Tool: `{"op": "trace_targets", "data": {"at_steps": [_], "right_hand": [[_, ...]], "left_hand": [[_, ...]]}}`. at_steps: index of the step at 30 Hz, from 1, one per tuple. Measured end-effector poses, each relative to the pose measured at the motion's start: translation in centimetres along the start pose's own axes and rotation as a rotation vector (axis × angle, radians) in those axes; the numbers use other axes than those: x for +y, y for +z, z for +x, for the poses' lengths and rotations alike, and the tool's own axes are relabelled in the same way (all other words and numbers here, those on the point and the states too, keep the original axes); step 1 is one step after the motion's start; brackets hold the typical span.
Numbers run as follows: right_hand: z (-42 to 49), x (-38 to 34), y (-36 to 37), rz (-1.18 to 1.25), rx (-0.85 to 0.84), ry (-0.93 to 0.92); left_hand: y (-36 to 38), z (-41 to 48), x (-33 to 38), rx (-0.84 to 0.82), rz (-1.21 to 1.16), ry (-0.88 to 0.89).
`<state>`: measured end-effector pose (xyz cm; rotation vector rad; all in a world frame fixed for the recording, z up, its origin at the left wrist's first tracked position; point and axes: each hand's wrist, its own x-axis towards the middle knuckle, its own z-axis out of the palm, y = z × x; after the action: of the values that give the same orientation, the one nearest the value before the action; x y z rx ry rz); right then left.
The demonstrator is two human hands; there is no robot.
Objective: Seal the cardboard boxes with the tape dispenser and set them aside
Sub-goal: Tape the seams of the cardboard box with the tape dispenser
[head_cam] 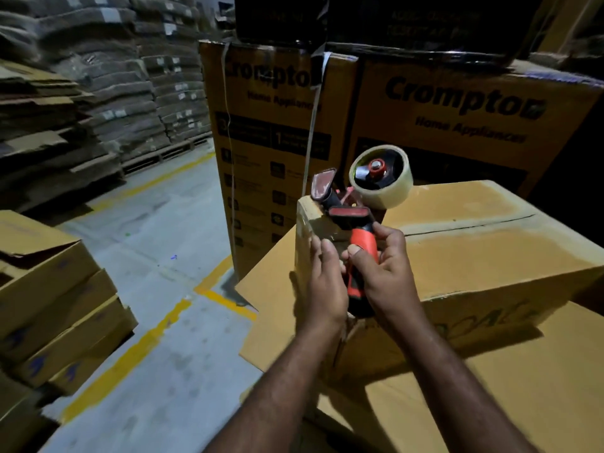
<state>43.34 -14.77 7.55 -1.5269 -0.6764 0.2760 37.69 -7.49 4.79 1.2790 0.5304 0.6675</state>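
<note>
Tape dispenser (356,220): held up at the near corner of the cardboard box (490,256), with the clear tape roll (380,176) on top.
Right hand (389,276): wrapped round the orange handle.
Left hand (327,286): fingers kept straight, laid on the box end beside the handle.
Cardboard box: set on another brown box (523,387), top flaps closed.
Floor (163,256): grey, marked with yellow lines (130,361).
Big boxes (457,125): stood behind, printed "Crompton".
Far side: flat cardboard (98,76) is piled high.
</note>
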Motion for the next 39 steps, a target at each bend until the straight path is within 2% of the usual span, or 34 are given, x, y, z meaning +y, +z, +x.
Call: {"op": "trace_targets", "data": {"at_steps": [3, 7, 9, 12, 14, 16, 19, 22, 27, 31, 35, 37, 39], "right_hand": [[0.4, -0.2, -0.6, 0.081, -0.051, 0.070], [1.1, 0.0, -0.9, 0.135, -0.097, 0.094], [1.2, 0.1, -0.9, 0.204, -0.092, 0.129], [1.4, -0.1, -0.9, 0.237, -0.100, 0.145], [1.3, -0.1, -0.8, 0.235, -0.109, 0.137], [1.1, 0.0, -0.9, 0.222, -0.114, 0.120], [0.8, -0.1, -0.9, 0.197, -0.108, 0.086], [1.0, 0.1, -0.7, 0.169, -0.081, 0.065], [1.4, 0.4, -0.2, 0.143, -0.102, 0.052], [1.6, 0.7, 0.1, 0.098, -0.048, 0.027], [1.7, 0.6, -0.1, 0.182, -0.057, 0.070], [1.5, 0.2, -0.2, 0.257, -0.069, 0.095], [1.3, 0.3, -0.3, 0.287, -0.070, 0.113]], "left_hand": [[-0.3, 3.4, 0.5, 0.035, 0.101, -0.103], [-0.8, 8.2, 0.3, 0.047, 0.519, -0.157], [-1.7, 10.4, -0.3, 0.054, 0.587, -0.209], [-2.9, 11.6, -0.3, -0.033, 0.941, -0.210], [-2.8, 11.4, 0.0, 0.017, 1.042, -0.186], [-2.7, 11.6, 0.3, 0.137, 0.925, -0.080], [-2.5, 12.9, 0.3, 0.033, 0.620, -0.011], [-2.2, 12.4, -0.3, 0.027, 0.381, -0.064], [-2.5, 9.8, -1.1, 0.095, 0.409, -0.042], [-2.6, 5.8, -3.0, -0.012, 0.449, -0.011], [-2.7, -0.2, -4.4, -0.063, 0.308, 0.025], [-1.4, -3.6, -4.8, -0.034, 0.276, 0.067], [-0.1, -5.1, -5.8, 0.086, 0.385, 0.203]]}}
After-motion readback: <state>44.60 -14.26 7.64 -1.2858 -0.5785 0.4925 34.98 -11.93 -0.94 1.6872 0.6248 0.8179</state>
